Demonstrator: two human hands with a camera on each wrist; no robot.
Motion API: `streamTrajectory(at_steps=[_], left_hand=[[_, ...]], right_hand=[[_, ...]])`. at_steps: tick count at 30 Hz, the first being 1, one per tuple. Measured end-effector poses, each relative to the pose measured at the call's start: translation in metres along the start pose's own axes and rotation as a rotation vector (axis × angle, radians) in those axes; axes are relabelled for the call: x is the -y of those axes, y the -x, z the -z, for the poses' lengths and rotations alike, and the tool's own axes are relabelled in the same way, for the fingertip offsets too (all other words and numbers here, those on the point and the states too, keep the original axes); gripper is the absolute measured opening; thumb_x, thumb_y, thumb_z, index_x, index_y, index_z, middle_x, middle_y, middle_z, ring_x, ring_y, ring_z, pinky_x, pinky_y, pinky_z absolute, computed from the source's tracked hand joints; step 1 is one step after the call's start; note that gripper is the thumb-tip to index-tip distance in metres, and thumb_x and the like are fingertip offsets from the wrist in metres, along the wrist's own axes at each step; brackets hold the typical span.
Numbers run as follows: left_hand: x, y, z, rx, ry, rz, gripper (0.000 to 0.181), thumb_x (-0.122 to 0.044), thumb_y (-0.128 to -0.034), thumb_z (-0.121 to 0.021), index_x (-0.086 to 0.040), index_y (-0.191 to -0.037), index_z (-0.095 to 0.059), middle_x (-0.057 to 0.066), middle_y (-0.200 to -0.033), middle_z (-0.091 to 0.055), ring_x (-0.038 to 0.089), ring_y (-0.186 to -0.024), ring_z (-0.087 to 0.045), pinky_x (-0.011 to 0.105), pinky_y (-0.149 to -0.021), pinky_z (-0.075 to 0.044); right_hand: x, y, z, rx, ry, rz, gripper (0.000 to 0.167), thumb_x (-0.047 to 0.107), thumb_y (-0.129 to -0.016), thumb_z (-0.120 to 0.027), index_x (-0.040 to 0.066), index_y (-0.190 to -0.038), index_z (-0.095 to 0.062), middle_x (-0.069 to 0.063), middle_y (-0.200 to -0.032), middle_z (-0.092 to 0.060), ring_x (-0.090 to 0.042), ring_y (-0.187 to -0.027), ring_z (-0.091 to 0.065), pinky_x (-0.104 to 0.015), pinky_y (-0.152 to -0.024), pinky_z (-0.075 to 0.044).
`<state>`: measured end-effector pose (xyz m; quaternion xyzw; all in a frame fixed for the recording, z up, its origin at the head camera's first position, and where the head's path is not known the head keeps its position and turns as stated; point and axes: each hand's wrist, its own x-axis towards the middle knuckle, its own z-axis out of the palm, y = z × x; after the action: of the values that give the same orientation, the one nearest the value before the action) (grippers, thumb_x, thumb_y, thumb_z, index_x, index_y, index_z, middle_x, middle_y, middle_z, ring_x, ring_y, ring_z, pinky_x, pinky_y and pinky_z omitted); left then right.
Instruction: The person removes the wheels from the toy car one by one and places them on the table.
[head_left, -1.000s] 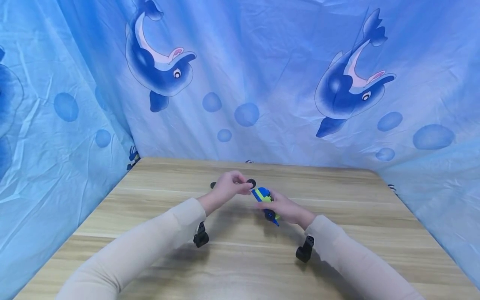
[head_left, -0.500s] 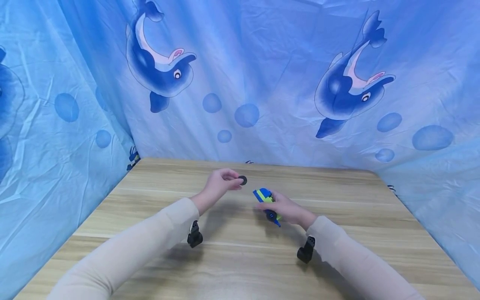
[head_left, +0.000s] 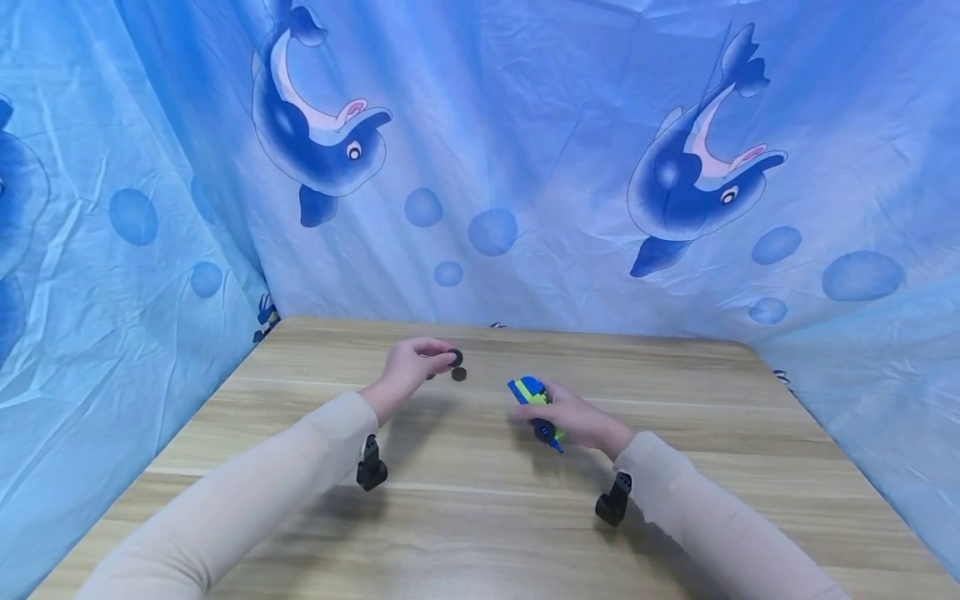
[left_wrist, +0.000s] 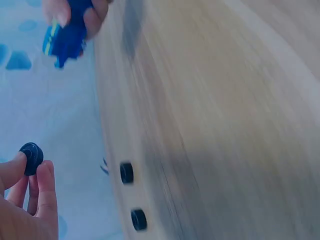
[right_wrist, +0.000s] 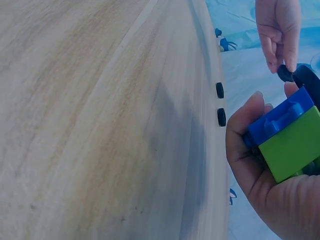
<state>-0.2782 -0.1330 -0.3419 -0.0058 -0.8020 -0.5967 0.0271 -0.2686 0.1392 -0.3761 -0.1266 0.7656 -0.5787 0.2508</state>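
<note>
My left hand [head_left: 405,373] pinches a small black toy wheel [head_left: 456,357] between thumb and fingers, raised above the table. In the left wrist view this wheel [left_wrist: 32,159] stands on edge at the fingertips. My right hand [head_left: 576,415] grips a blue and lime-green toy brick vehicle [head_left: 528,390], its thumb and fingers wrapped around the body. A black wheel [head_left: 544,430] sits on the vehicle's near end. The right wrist view shows its blue brick [right_wrist: 280,117] and green side [right_wrist: 290,145] close up. Fingers hide part of the vehicle.
Two loose black wheels lie on the wooden table [head_left: 480,517] by the left hand: one wheel [head_left: 459,374] in plain sight, another wheel [head_left: 431,377] mostly behind the fingers. A blue dolphin-print curtain [head_left: 525,167] hangs behind the table and along its sides.
My left hand has moved left, away from the vehicle, with the wheel still pinched. A loose wheel on the table has come into view beside it. My right hand has hardly moved.
</note>
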Motion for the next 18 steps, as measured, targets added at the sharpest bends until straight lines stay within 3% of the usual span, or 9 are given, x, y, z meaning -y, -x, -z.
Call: streamTrajectory(at_steps=[6, 18], left_hand=[[0.013, -0.009, 0.021, -0.028, -0.042, 0.042, 0.031, -0.018, -0.0916, -0.068, -0.003, -0.119, -0.066, 0.016, -0.118, -0.067, 0.025, -0.098, -0.071, 0.044, -0.101, -0.049], [0.024, -0.027, 0.060, -0.056, -0.083, 0.130, 0.032, -0.012, -0.0934, -0.064, 0.003, -0.122, -0.062, 0.023, -0.124, -0.063, 0.029, -0.106, -0.068, 0.038, -0.101, -0.050]], right_hand=[[0.000, 0.001, 0.003, -0.001, 0.002, -0.007, 0.075, 0.026, -0.092, -0.066, 0.003, -0.148, -0.022, -0.014, -0.111, -0.050, -0.020, -0.083, -0.052, -0.030, -0.067, -0.051], [0.004, 0.008, 0.010, -0.007, 0.004, -0.016, 0.066, 0.022, -0.094, -0.062, 0.001, -0.145, -0.025, -0.015, -0.113, -0.048, -0.022, -0.088, -0.051, -0.031, -0.069, -0.054]])
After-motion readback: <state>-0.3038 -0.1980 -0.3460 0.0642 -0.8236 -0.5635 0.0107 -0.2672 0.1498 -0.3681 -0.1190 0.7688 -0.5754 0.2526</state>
